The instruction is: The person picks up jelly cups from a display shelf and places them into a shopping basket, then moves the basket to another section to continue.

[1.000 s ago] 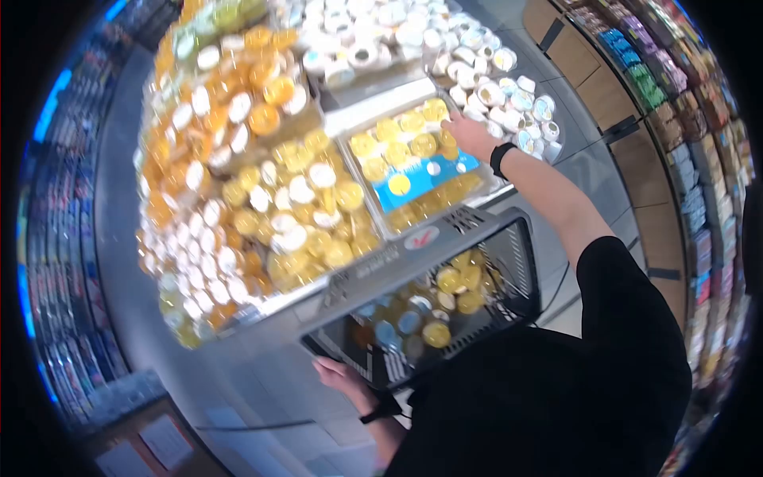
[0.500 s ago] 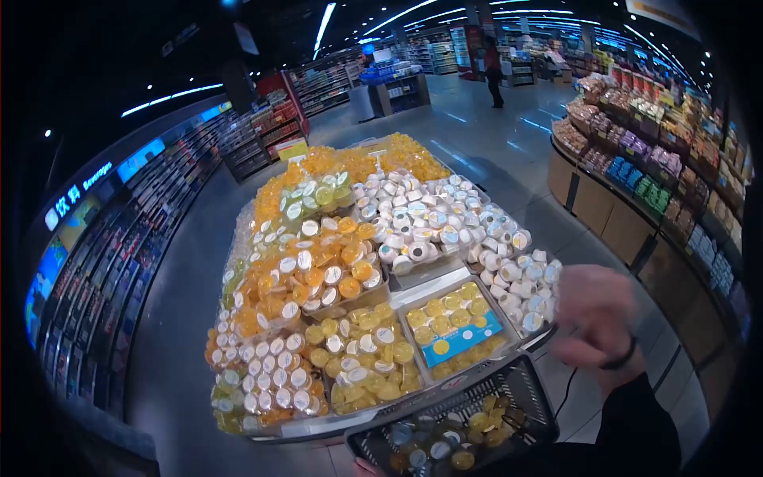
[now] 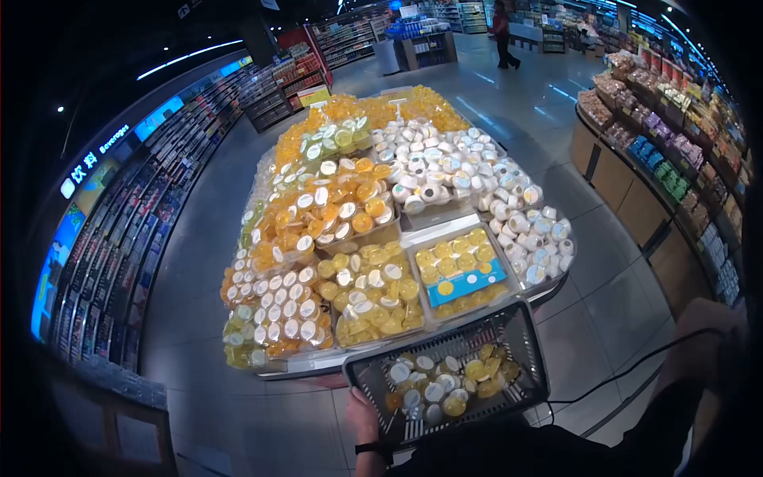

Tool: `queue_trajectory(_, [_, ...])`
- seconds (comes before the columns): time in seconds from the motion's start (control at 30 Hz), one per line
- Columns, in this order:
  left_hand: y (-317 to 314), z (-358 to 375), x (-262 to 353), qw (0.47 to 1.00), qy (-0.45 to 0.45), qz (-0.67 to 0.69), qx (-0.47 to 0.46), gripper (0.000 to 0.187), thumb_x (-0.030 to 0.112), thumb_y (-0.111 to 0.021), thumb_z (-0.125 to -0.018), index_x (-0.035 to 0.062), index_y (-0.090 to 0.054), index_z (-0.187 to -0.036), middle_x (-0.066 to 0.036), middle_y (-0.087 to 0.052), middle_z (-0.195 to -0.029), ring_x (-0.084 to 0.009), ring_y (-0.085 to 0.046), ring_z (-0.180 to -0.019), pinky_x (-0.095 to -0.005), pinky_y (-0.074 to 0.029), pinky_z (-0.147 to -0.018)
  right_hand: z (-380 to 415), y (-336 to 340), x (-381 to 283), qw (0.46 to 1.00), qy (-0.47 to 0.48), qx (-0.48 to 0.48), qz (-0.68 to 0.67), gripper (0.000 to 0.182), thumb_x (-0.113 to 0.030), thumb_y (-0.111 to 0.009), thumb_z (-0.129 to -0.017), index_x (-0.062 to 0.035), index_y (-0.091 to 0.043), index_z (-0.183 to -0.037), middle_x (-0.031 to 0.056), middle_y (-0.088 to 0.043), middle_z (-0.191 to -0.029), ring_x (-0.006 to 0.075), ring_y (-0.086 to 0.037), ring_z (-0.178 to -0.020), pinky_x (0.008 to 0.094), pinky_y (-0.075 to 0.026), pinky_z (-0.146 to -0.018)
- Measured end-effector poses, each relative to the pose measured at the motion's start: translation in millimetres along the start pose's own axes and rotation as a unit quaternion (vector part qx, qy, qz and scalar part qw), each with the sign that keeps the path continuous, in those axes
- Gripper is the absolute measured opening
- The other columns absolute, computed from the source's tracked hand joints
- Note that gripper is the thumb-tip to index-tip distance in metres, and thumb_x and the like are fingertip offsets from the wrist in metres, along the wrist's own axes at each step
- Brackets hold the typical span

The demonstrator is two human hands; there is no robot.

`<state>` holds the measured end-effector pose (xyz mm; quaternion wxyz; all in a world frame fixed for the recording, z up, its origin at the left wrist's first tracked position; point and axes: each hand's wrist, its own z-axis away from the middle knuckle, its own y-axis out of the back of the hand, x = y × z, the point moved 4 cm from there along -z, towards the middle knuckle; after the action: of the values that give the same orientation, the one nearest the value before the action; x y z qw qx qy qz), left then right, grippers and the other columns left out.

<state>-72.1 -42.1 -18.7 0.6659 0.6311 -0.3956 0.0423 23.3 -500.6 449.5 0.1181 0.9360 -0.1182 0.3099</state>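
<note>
My left hand (image 3: 362,415) is closed on the left end of a dark shopping basket (image 3: 526,334), its fingers partly hidden by the rim. Inside the basket lie yellow and pale jelly cups (image 3: 435,391) with round white lids. At the far right edge, my right hand (image 3: 719,327) is dim and blurred, away from the basket, and its fingers cannot be made out. A thin dark cable (image 3: 612,383) runs between the basket's side and the right arm. Just beyond the basket, yellow jelly cups (image 3: 373,290) fill a clear bin beside a box with a blue label (image 3: 465,282).
The display holds orange jelly cups (image 3: 326,208) and heaps of white-wrapped cups (image 3: 441,163). Beverage shelves (image 3: 151,230) line the left, and a curved snack stand (image 3: 620,179) stands at right. A person (image 3: 502,36) walks at the back.
My right hand has swung right and down, away from the display to the frame edge. The view has tipped downward, so more of the basket and my left hand show.
</note>
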Motion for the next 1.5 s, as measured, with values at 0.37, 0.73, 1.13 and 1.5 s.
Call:
queue_trajectory(0.37, [-4, -6, -3, 0.999, -0.004, -0.009, -0.031, 0.044, 0.033, -0.034, -0.1, -0.0034, -0.058, -0.096, -0.031, -0.061, -0.085, -0.0528, -0.056, -0.082, -0.059, -0.042, -0.071, 5, -3, 18, 0.994, -0.091, 0.0, -0.056, 0.029, -0.038, -0.05, -0.087, -0.0107, -0.052, -0.097, -0.0019, -0.046, -0.075, 0.011, -0.041, -0.067, 0.0278, -0.036, -0.062])
queue_trajectory(0.73, [-9, -5, -15, 0.997, 0.018, 0.068, -0.034, 0.042, 0.035, -0.037, -0.1, -0.0008, -0.059, -0.1, -0.029, -0.062, -0.085, -0.0498, -0.058, -0.083, -0.0528, -0.045, -0.07, -5, -6, 25, 0.986, -0.11, 0.004, -0.124, 0.023, -0.027, -0.052, -0.084, -0.0051, -0.048, -0.089, 0.0041, -0.046, -0.079, 0.0179, -0.043, -0.076, 0.0326, -0.037, -0.072])
queue_trajectory(1.13, [-16, 0, -23, 0.997, 0.007, 0.076, 0.004, 0.041, 0.03, -0.036, -0.102, -0.0026, -0.052, -0.083, -0.029, -0.056, -0.073, -0.0499, -0.054, -0.07, -0.052, -0.039, -0.06, 33, -74, -11, 0.86, -0.382, -0.032, -0.338, 0.011, -0.014, -0.058, -0.083, -0.0145, -0.048, -0.077, -0.0066, -0.047, -0.077, 0.0097, -0.051, -0.078, 0.025, -0.039, -0.076])
queue_trajectory(1.5, [-13, -3, -12, 0.996, 0.002, 0.085, 0.026, 0.039, 0.026, -0.037, -0.101, -0.0065, -0.051, -0.086, -0.031, -0.054, -0.071, -0.0515, -0.052, -0.069, -0.0523, -0.037, -0.058, 454, -314, -299, 0.616, -0.459, -0.611, -0.192, 0.038, -0.018, -0.062, -0.081, -0.0079, -0.055, -0.117, 0.0103, -0.054, -0.115, 0.0316, -0.053, -0.109, 0.0454, -0.043, -0.093])
